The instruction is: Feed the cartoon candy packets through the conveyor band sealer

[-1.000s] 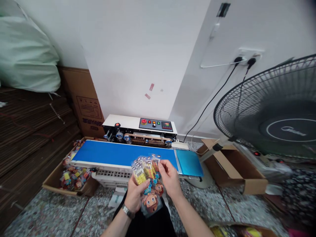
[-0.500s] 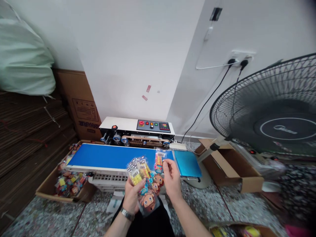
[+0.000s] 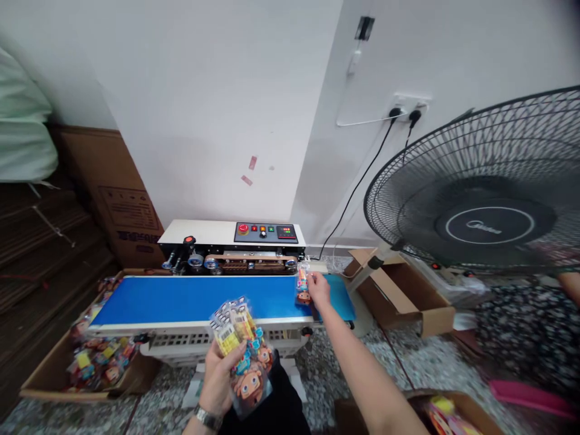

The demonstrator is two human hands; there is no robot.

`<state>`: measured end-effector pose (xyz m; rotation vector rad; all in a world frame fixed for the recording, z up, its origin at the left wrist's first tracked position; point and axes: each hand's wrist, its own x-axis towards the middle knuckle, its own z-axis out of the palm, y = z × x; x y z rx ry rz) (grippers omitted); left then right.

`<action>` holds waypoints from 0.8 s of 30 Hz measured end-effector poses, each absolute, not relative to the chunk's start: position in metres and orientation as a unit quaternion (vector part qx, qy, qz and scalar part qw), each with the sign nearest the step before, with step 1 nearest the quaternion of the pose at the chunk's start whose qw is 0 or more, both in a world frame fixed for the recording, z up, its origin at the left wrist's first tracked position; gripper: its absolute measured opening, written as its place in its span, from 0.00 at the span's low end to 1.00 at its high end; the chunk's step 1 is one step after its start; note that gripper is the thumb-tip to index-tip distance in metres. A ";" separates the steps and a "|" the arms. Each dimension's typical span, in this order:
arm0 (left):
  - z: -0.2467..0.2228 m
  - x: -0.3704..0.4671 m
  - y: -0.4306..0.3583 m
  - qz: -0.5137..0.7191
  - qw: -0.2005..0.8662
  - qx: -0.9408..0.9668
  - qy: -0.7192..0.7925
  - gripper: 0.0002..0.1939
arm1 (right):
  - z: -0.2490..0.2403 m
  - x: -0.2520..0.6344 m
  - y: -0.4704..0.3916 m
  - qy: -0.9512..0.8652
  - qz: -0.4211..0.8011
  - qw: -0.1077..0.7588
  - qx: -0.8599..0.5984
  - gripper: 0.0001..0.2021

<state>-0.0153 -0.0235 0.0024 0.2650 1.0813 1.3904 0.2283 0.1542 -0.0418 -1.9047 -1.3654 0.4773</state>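
My left hand is closed round a fanned stack of clear packets with yellow labels and cartoon faces, held in front of the machine. Farther forward, my right hand pinches one similar packet at the right end of the blue conveyor belt. That packet's top edge lies close to the right end of the band sealer, whose belts and rollers run behind the conveyor. Its panel displays are lit.
A carton of packets stands left below the conveyor. At right are a large fan, an opened cardboard box and another carton of packets. Someone in dark patterned clothing is at the right edge.
My right hand has carried one packet away from the stack, forward to the sealer's right end. My left hand still holds the stack. The view has turned somewhat to the right.
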 end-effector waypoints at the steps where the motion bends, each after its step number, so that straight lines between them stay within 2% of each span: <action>1: 0.004 -0.014 -0.023 0.606 0.630 0.116 0.472 0.24 | -0.039 0.224 0.157 -0.539 0.189 0.360 -0.738 0.10; 3: 0.006 -0.012 -0.021 0.608 0.627 0.115 0.474 0.22 | -0.032 0.214 0.156 -0.554 0.194 0.352 -0.729 0.09; 6: 0.010 -0.010 -0.018 0.619 0.617 0.124 0.470 0.21 | -0.016 0.191 0.136 -0.594 0.208 0.372 -0.682 0.13; 8: 0.011 -0.009 -0.016 0.625 0.612 0.131 0.467 0.21 | -0.002 0.173 0.111 -0.639 0.273 0.397 -0.599 0.14; 10: 0.012 -0.007 -0.014 0.630 0.606 0.132 0.468 0.21 | 0.012 0.155 0.083 -0.666 0.402 0.387 -0.496 0.13; 11: 0.012 -0.006 -0.014 0.632 0.603 0.132 0.469 0.21 | 0.018 0.147 0.069 -0.676 0.425 0.379 -0.468 0.13; 16: 0.012 0.003 -0.014 0.641 0.600 0.127 0.462 0.22 | 0.032 0.127 0.034 -0.674 0.362 0.416 -0.490 0.12; 20: 0.013 0.004 -0.014 0.643 0.589 0.136 0.470 0.23 | 0.031 0.128 0.034 -0.608 0.377 0.469 -0.517 0.12; 24: 0.013 0.005 -0.015 0.640 0.590 0.154 0.467 0.23 | 0.034 0.131 0.037 -0.640 0.382 0.435 -0.505 0.12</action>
